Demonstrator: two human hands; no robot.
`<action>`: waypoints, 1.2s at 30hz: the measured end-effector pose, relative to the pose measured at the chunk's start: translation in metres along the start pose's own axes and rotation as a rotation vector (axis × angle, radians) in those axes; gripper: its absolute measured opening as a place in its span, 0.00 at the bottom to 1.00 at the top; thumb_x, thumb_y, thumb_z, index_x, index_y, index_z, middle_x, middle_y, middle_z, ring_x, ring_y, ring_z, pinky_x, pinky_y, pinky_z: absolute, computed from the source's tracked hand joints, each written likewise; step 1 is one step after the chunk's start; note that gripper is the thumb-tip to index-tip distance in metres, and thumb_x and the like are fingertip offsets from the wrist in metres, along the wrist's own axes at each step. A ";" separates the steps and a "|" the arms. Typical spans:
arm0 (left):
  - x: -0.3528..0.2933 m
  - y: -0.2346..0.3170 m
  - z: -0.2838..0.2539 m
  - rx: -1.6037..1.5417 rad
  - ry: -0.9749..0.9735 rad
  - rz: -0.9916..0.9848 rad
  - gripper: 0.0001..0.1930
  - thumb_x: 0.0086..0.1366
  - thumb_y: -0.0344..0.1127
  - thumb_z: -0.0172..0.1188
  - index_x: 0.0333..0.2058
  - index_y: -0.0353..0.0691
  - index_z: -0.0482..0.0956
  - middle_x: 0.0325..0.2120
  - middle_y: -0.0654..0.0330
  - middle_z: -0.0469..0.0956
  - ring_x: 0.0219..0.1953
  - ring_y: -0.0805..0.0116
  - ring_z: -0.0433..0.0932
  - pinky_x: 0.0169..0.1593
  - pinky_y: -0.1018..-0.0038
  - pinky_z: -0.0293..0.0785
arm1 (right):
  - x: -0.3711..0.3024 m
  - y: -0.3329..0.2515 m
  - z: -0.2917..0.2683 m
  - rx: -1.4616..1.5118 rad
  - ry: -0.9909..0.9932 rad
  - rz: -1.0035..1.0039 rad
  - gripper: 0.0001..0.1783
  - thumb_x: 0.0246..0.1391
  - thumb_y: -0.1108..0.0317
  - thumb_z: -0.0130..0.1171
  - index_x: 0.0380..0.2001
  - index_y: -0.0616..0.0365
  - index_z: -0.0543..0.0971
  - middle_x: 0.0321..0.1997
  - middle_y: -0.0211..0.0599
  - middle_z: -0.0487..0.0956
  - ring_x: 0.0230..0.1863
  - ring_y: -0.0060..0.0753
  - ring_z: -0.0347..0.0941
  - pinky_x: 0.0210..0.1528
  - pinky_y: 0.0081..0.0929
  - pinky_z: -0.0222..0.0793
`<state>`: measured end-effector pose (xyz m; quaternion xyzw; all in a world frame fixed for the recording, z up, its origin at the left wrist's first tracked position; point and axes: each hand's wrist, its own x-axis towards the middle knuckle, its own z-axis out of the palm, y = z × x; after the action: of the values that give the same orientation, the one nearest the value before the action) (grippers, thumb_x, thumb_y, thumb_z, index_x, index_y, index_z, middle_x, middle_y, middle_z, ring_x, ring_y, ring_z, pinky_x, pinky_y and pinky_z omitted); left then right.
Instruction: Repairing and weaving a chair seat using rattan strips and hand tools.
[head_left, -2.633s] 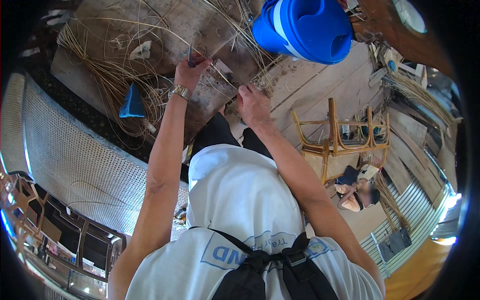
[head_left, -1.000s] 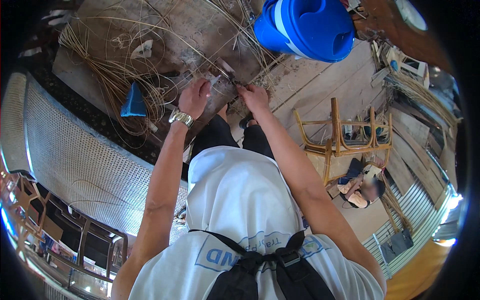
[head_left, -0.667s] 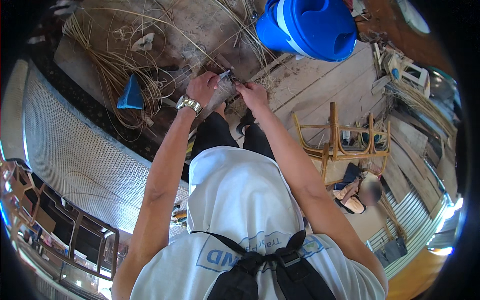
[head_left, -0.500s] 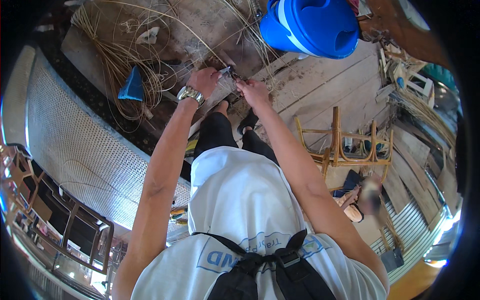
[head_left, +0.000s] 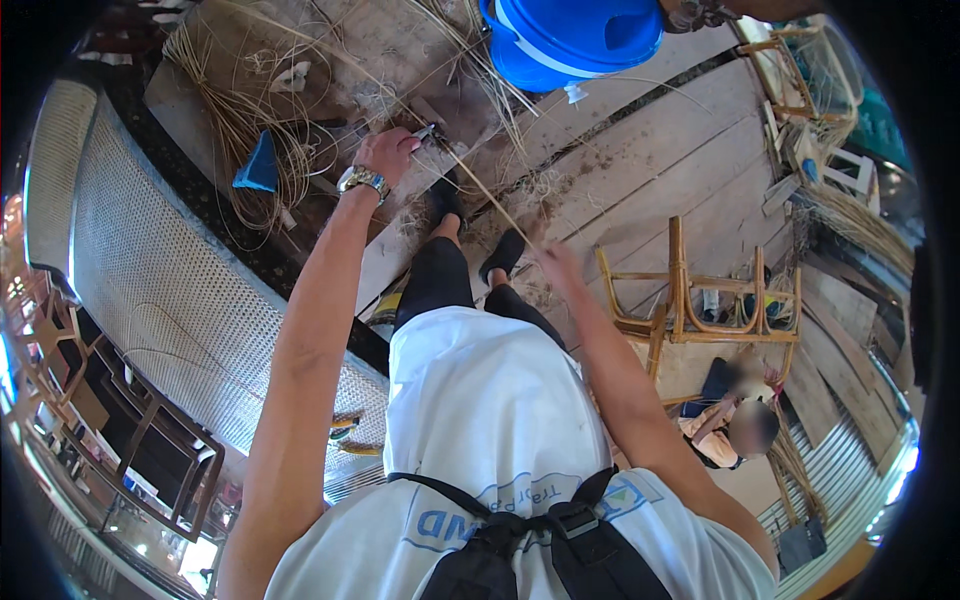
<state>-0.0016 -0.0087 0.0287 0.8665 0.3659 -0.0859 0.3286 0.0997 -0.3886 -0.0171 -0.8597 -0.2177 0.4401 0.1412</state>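
Observation:
My left hand (head_left: 388, 154), with a metal watch on its wrist, is closed on a small metal tool (head_left: 428, 131) whose exact kind is too small to make out. A long, thin rattan strip (head_left: 485, 190) runs from the far left, past this tool, and down toward me. My right hand (head_left: 560, 264) is closed on the strip's near end, close beside my foot. Between tool and right hand the strip is stretched straight. Shavings and dirt lie on the boards beneath.
A bundle of loose rattan strips (head_left: 215, 110) and a blue wedge-shaped piece (head_left: 257, 163) lie at far left. A blue water jug (head_left: 575, 45) stands at the far side. Woven mesh panel (head_left: 190, 260) is at left, a rattan frame (head_left: 690, 300) at right, near a seated person (head_left: 715, 435).
My right hand has drawn back toward me and to the right, pulling the strip past the tool. My left hand stays near its place, slightly further left.

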 end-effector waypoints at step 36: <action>0.009 0.007 -0.011 0.228 -0.142 0.118 0.12 0.64 0.44 0.53 0.36 0.47 0.82 0.37 0.59 0.81 0.43 0.55 0.79 0.47 0.61 0.75 | 0.033 -0.123 -0.025 0.417 0.077 -0.281 0.30 0.59 0.48 0.54 0.55 0.60 0.72 0.46 0.54 0.77 0.30 0.47 0.77 0.36 0.38 0.72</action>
<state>0.0089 -0.0002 0.0375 0.9100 0.2779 -0.1683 0.2575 0.1060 -0.2671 0.0277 -0.7895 -0.2340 0.4183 0.3834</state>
